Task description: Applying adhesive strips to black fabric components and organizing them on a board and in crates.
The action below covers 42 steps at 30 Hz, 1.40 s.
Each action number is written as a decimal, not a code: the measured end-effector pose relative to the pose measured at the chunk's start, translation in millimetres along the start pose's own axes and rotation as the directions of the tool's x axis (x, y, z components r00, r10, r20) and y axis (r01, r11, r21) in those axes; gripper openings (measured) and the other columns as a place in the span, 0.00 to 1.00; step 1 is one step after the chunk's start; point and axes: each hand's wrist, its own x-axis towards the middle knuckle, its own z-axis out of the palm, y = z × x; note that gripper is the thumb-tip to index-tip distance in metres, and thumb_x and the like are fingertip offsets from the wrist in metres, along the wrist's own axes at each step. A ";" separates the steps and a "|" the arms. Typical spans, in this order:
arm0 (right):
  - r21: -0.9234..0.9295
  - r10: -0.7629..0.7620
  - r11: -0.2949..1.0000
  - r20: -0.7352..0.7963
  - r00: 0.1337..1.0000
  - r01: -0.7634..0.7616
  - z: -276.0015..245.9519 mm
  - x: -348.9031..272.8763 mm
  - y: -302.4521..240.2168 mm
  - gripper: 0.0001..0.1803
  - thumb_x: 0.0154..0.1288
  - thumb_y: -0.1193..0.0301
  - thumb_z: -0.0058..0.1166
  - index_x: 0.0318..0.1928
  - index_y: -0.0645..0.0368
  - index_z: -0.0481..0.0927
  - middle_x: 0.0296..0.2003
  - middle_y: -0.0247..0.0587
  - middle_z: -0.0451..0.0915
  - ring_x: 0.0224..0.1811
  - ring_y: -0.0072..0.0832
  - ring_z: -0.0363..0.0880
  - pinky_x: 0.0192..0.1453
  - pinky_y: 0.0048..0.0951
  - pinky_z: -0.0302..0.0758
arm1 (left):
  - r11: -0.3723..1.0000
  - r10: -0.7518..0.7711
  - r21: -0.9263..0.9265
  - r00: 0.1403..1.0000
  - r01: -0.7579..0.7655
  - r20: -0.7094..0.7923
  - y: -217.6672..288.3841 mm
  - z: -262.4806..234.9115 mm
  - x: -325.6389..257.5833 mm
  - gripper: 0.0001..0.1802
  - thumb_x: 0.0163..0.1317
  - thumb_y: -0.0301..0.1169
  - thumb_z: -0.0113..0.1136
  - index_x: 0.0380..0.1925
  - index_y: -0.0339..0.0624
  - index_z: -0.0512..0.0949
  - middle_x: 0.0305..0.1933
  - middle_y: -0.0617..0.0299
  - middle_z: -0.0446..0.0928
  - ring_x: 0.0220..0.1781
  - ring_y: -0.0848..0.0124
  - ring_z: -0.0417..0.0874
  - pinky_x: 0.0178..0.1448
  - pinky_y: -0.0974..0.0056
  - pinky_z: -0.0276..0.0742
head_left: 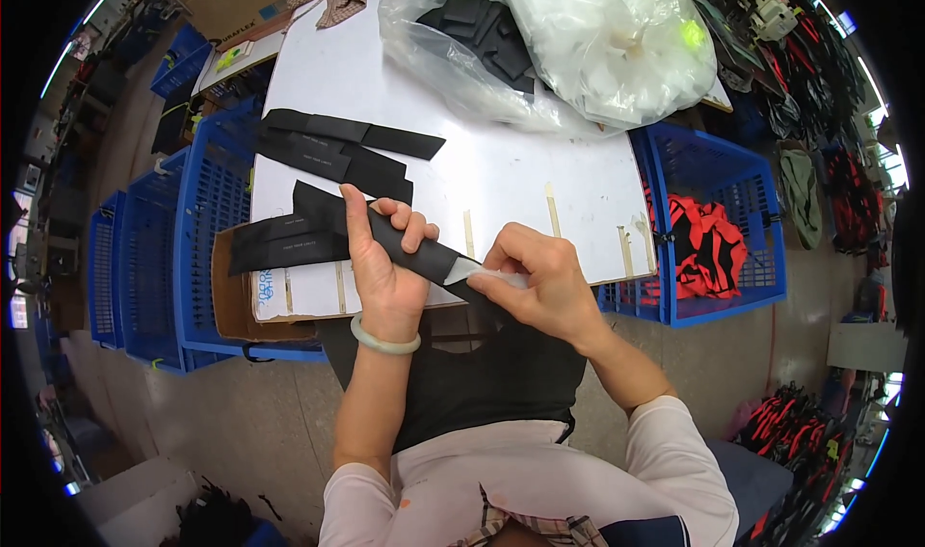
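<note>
My left hand (pixel 387 282) is closed round a black fabric sleeve (pixel 424 255), its thumb pointing up and away. The sleeve slants down to the right over the table's near edge. My right hand (pixel 541 282) pinches a thin white piece (pixel 464 269) at the sleeve's near right end. Part of that white piece sits in the sleeve's mouth; the rest is hidden by my right fingers. Flat black fabric pieces (pixel 291 241) lie just left of my left hand. More black strips (pixel 318 152) are fanned out beyond them.
A white table (pixel 482 186) carries clear plastic bags, one with black pieces (pixel 482 36), one with white contents (pixel 617 46). Blue crates (pixel 207 200) stand at its left; a blue crate (pixel 771 258) with red and black fabric (pixel 708 248) is at its right. A cardboard box (pixel 231 301) is near the left corner.
</note>
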 end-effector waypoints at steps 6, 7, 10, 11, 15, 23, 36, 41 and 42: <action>-0.180 -0.010 0.984 -0.109 0.994 -0.009 8.2 -3.0 -4.1 0.13 0.48 0.74 0.65 0.21 0.62 0.71 0.18 0.39 0.72 0.17 0.27 0.69 0.20 0.27 0.64 | 0.988 0.112 0.098 0.993 -0.115 0.035 -3.4 -0.5 -2.8 0.25 0.62 0.57 0.56 0.20 0.49 0.70 0.19 0.69 0.63 0.16 0.77 0.61 0.31 0.67 0.67; -0.196 -0.006 0.980 -0.120 0.993 -0.017 7.9 -3.0 -2.5 0.13 0.48 0.74 0.65 0.21 0.62 0.70 0.18 0.39 0.72 0.16 0.27 0.69 0.20 0.27 0.64 | 0.984 0.134 0.117 0.990 -0.138 0.045 -3.5 0.0 -3.2 0.25 0.63 0.56 0.56 0.20 0.49 0.70 0.19 0.69 0.63 0.15 0.77 0.60 0.31 0.67 0.67; -0.163 -0.133 0.981 -0.135 0.982 0.110 15.6 -1.0 -2.5 0.12 0.47 0.74 0.63 0.22 0.59 0.69 0.19 0.39 0.72 0.17 0.34 0.72 0.21 0.33 0.66 | 0.980 0.141 0.131 0.987 -0.150 0.076 -6.8 1.7 -3.8 0.25 0.64 0.55 0.55 0.20 0.49 0.70 0.19 0.69 0.62 0.15 0.77 0.60 0.31 0.67 0.67; -0.164 -0.131 0.980 -0.136 0.982 0.109 14.7 -0.8 -2.3 0.12 0.47 0.74 0.63 0.22 0.59 0.69 0.19 0.39 0.72 0.17 0.34 0.72 0.21 0.33 0.66 | 0.982 0.130 0.127 0.987 -0.142 0.096 -8.0 2.1 -3.9 0.25 0.64 0.55 0.55 0.20 0.48 0.70 0.19 0.69 0.62 0.15 0.77 0.59 0.30 0.68 0.67; -0.047 -0.042 0.998 -0.095 0.995 0.038 8.5 -0.5 -1.0 0.13 0.47 0.75 0.64 0.23 0.61 0.70 0.19 0.38 0.71 0.17 0.30 0.70 0.21 0.30 0.65 | 0.988 0.104 0.104 0.989 -0.115 0.105 -2.9 1.5 -1.8 0.25 0.65 0.55 0.54 0.20 0.48 0.70 0.19 0.69 0.62 0.14 0.77 0.59 0.29 0.68 0.66; -0.036 -0.196 0.980 -0.083 0.977 0.193 7.8 4.5 1.4 0.14 0.48 0.76 0.67 0.23 0.62 0.71 0.18 0.37 0.70 0.17 0.25 0.68 0.21 0.26 0.63 | 0.993 0.094 0.066 0.989 -0.102 0.112 -2.8 3.4 -2.2 0.25 0.65 0.55 0.54 0.20 0.48 0.70 0.18 0.68 0.62 0.15 0.77 0.59 0.27 0.68 0.65; -0.085 -0.155 0.985 -0.102 0.983 0.147 17.5 3.7 4.9 0.12 0.49 0.75 0.66 0.27 0.62 0.74 0.22 0.41 0.72 0.18 0.27 0.71 0.21 0.27 0.67 | 0.998 0.040 0.042 0.995 -0.043 0.088 -3.3 -1.8 -1.7 0.25 0.66 0.54 0.53 0.20 0.47 0.70 0.19 0.68 0.62 0.14 0.76 0.58 0.27 0.68 0.64; -0.098 -0.227 0.970 -0.042 0.973 0.222 3.5 -3.9 -2.2 0.12 0.50 0.76 0.66 0.33 0.64 0.76 0.27 0.42 0.75 0.23 0.30 0.75 0.23 0.27 0.71 | 0.994 0.027 -0.107 0.997 -0.020 0.066 15.6 -11.0 4.5 0.25 0.66 0.54 0.53 0.20 0.47 0.69 0.19 0.68 0.62 0.14 0.76 0.58 0.28 0.68 0.64; -0.077 -0.241 0.968 -0.047 0.969 0.237 4.9 -6.9 1.2 0.12 0.50 0.78 0.66 0.33 0.64 0.75 0.27 0.41 0.76 0.23 0.30 0.75 0.23 0.27 0.71 | 0.994 0.025 -0.108 0.998 -0.018 0.066 13.6 -10.5 3.9 0.25 0.66 0.54 0.53 0.20 0.47 0.69 0.19 0.68 0.62 0.14 0.76 0.58 0.28 0.68 0.64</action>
